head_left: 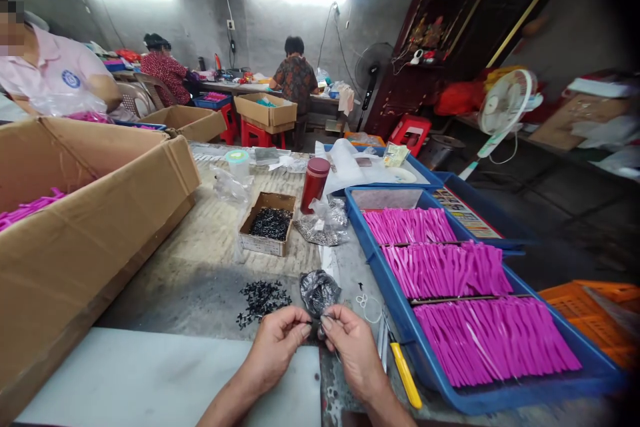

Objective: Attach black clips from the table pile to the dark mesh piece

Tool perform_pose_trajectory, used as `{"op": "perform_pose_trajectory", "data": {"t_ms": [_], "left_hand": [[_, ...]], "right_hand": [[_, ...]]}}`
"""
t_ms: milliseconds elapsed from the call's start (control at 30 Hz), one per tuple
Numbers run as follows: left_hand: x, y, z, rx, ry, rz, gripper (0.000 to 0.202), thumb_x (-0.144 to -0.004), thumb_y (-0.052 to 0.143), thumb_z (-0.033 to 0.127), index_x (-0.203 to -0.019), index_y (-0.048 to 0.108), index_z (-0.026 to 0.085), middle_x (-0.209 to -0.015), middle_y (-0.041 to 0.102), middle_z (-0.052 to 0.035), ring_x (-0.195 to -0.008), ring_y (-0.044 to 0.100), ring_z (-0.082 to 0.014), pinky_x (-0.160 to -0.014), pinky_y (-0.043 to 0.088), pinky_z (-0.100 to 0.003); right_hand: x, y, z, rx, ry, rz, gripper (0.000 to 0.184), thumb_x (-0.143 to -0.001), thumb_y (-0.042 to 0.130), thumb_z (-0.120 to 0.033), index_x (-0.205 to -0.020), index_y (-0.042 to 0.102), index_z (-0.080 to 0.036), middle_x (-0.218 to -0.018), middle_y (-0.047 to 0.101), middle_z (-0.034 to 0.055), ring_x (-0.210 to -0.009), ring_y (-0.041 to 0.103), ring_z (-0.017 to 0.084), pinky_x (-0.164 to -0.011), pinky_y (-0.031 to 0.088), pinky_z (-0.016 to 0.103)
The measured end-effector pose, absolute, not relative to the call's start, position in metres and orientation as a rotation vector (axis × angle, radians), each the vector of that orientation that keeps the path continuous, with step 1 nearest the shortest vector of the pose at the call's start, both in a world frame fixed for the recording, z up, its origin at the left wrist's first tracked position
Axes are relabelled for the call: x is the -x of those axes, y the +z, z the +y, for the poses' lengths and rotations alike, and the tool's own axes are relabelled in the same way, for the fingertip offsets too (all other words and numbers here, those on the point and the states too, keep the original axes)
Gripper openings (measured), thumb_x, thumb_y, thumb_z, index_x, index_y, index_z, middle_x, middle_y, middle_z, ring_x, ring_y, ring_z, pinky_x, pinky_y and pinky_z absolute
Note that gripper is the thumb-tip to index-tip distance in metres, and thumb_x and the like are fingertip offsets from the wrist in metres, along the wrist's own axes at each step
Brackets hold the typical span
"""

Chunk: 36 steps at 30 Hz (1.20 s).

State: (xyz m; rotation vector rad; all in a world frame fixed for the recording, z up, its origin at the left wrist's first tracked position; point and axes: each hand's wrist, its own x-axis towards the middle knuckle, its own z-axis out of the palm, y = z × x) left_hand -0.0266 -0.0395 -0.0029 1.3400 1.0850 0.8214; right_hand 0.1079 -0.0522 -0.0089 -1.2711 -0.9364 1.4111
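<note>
My left hand (277,345) and my right hand (350,345) meet over the table's near edge. Both pinch a small dark part (316,328) between their fingertips; it is too small to name. Just beyond them lies a small plastic bag of black parts (319,291). A loose heap of black clips (262,299) sits to its left on the table. A blue tray (400,320) with rows of magenta plastic strips (465,300) stands to the right of my right hand. A yellow-handled tool (405,373) lies beside my right wrist.
A large cardboard box (90,240) with magenta pieces fills the left side. A small carton of black parts (269,223), a red cup (315,184) and plastic bags sit further back. Other people work at tables behind. A white fan (504,103) and an orange crate (595,307) stand right.
</note>
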Motion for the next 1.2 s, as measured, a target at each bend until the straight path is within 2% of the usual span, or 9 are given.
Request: {"op": "perform_pose_trajectory", "data": {"t_ms": [400,867,1200], "left_hand": [[0.024,-0.003,-0.045,-1.362,0.905,1.065,0.012,-0.068,0.052,0.023,-0.062,0.055,0.013,-0.059,0.053,0.0007,-0.057,0.046,-0.0106,-0.055,0.037,-0.018],[0.02,-0.004,-0.049,-1.41,0.933,1.121,0.011,-0.068,0.051,0.021,-0.063,0.056,0.013,-0.058,0.055,-0.0004,-0.057,0.048,-0.0111,-0.055,0.039,-0.018],[0.02,-0.001,-0.053,-1.756,0.951,1.248,0.015,-0.072,0.047,0.017,-0.06,0.056,0.015,-0.056,0.055,0.0001,-0.055,0.05,-0.0106,-0.053,0.038,-0.018]], "right_hand": [[-0.104,-0.023,-0.058,1.225,1.41,-0.889,0.025,-0.064,0.058,-0.038,-0.061,0.05,-0.014,-0.046,0.04,-0.0068,-0.041,0.03,0.006,-0.041,0.022,0.019],[-0.102,-0.031,-0.063,1.21,1.403,-0.844,0.024,-0.068,0.055,-0.037,-0.062,0.05,-0.015,-0.045,0.037,-0.0069,-0.042,0.029,0.006,-0.042,0.021,0.02],[-0.097,-0.026,-0.067,1.201,1.418,-0.755,0.026,-0.065,0.057,-0.039,-0.06,0.049,-0.015,-0.045,0.036,-0.0071,-0.042,0.028,0.006,-0.041,0.021,0.019]]}}
